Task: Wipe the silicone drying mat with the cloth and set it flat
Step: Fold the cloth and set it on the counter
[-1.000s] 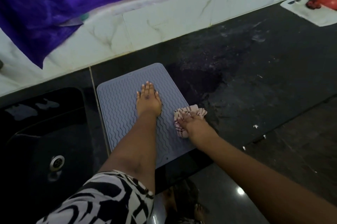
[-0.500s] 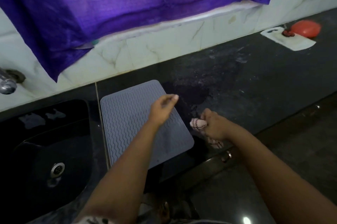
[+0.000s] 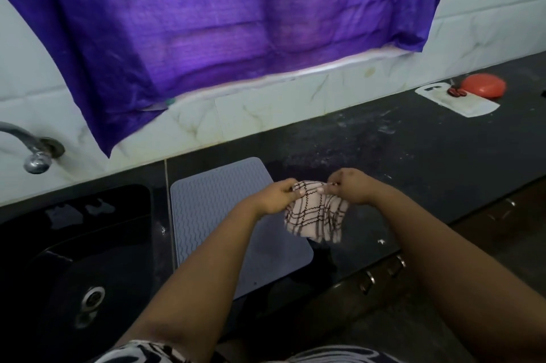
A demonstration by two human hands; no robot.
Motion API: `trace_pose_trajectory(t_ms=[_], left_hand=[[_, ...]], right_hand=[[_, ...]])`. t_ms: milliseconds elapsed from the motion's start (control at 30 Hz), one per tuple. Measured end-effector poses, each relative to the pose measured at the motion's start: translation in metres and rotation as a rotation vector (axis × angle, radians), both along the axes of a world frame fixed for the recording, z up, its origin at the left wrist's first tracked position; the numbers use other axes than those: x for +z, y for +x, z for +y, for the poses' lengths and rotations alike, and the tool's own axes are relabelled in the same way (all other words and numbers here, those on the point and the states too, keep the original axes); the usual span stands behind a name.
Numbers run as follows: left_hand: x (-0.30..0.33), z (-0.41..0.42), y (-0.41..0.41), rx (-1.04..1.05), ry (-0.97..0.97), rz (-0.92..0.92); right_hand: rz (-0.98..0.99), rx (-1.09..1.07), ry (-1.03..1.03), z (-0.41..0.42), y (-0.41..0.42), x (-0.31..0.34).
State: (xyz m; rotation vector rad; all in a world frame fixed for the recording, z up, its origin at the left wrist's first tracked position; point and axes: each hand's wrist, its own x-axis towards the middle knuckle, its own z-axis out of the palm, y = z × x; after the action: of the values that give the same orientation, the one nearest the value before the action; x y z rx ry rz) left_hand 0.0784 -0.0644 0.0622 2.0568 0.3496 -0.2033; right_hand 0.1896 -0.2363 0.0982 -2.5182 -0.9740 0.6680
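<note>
The grey silicone drying mat [image 3: 206, 209], ribbed with wavy lines, lies flat on the dark countertop [image 3: 413, 161] just right of the sink. Above its right edge hangs the white cloth with a black check pattern [image 3: 317, 215]. My left hand [image 3: 273, 198] pinches the cloth's top left corner. My right hand [image 3: 353, 185] pinches its top right corner. Both hands are raised off the mat, and my left forearm crosses over the mat's near part.
A black sink [image 3: 74, 259] with a drain lies to the left, under a metal tap [image 3: 32, 152]. A purple curtain [image 3: 221, 22] hangs over the tiled wall. A white cutting board [image 3: 461, 102] and a red lid [image 3: 484, 84] sit far right.
My left hand lifted off the mat and took hold of the cloth. My right hand raised the cloth off the mat's edge, and it now hangs spread between both hands.
</note>
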Motion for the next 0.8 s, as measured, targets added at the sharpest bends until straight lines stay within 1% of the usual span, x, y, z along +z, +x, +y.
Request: trace_pose_trajectory(t_ms=[67, 133, 167, 200, 233, 300, 333, 367, 400, 467, 500, 533, 567, 633, 733, 767, 800], left_hand=[[-0.007, -0.004, -0.003, 0.087, -0.283, -0.006], [-0.017, -0.003, -0.003, 0.132, -0.603, -0.060], [-0.021, -0.001, -0.004, 0.133, -0.734, -0.078], [-0.023, 0.002, -0.005, 0.117, -0.809, -0.082], [-0.023, 0.005, -0.005, 0.092, -0.844, -0.086], [-0.024, 0.009, -0.004, 0.058, -0.843, -0.087], [-0.024, 0.009, -0.003, 0.059, -0.802, -0.080], [-0.023, 0.008, -0.002, 0.062, -0.700, -0.089], [-0.023, 0.006, 0.001, 0.087, -0.499, -0.118], [-0.029, 0.004, 0.007, 0.188, -0.036, -0.221], [-0.033, 0.003, 0.009, 0.264, 0.085, -0.252], [-0.036, 0.002, 0.009, 0.327, 0.079, -0.249], [-0.035, -0.001, 0.008, 0.364, 0.011, -0.235], [-0.032, -0.006, 0.003, 0.348, -0.187, -0.194], [-0.024, -0.013, -0.001, 0.326, -0.490, -0.177], [-0.023, -0.016, 0.000, 0.351, -0.582, -0.167], [-0.023, -0.019, 0.003, 0.398, -0.633, -0.157]], right_hand=[[0.118, -0.022, 0.100, 0.002, 0.002, 0.002], [0.315, -0.130, 0.261, -0.001, 0.006, 0.000], [0.410, -0.171, 0.316, -0.003, 0.009, -0.001], [0.485, -0.190, 0.343, -0.005, 0.011, -0.003], [0.537, -0.200, 0.352, -0.006, 0.014, -0.004], [0.583, -0.220, 0.373, -0.005, 0.018, -0.008], [0.586, -0.225, 0.374, -0.003, 0.019, -0.010], [0.575, -0.218, 0.365, -0.001, 0.018, -0.011], [0.536, -0.198, 0.350, 0.001, 0.018, -0.014], [0.421, -0.141, 0.313, 0.005, 0.018, -0.020], [0.360, -0.121, 0.299, 0.008, 0.017, -0.020], [0.297, -0.108, 0.293, 0.010, 0.017, -0.019], [0.227, -0.095, 0.288, 0.012, 0.017, -0.019], [0.089, -0.076, 0.257, 0.015, 0.018, -0.018], [-0.011, -0.069, 0.270, 0.013, 0.019, -0.021], [-0.042, -0.072, 0.289, 0.012, 0.018, -0.022], [-0.086, -0.073, 0.314, 0.012, 0.017, -0.024]])
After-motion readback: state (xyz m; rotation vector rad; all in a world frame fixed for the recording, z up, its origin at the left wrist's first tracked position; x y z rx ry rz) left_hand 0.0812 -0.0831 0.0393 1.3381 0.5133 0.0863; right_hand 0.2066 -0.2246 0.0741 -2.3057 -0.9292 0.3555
